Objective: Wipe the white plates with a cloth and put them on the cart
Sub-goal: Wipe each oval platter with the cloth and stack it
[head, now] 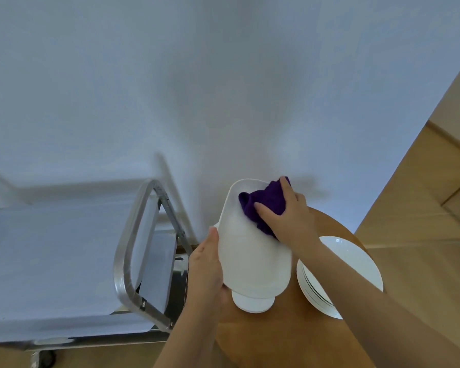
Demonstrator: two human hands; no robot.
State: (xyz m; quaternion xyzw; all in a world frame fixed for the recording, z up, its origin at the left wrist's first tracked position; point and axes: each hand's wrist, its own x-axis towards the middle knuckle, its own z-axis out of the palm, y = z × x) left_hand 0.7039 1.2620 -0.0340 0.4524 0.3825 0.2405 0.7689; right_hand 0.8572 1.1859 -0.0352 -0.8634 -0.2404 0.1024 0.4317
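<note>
Above round table (290, 330), left hand (205, 266) gripping plate (250, 256), right hand (290, 211) pressing cloth (266, 203)

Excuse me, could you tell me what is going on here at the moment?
A person is wiping a white plate, held up over a round wooden table. The left hand grips the plate's edge while the right hand presses a purple cloth against its upper part. A stack of white plates sits on the table to the right, and a smaller white dish lies just below the held plate. The metal cart stands on the left.
</note>
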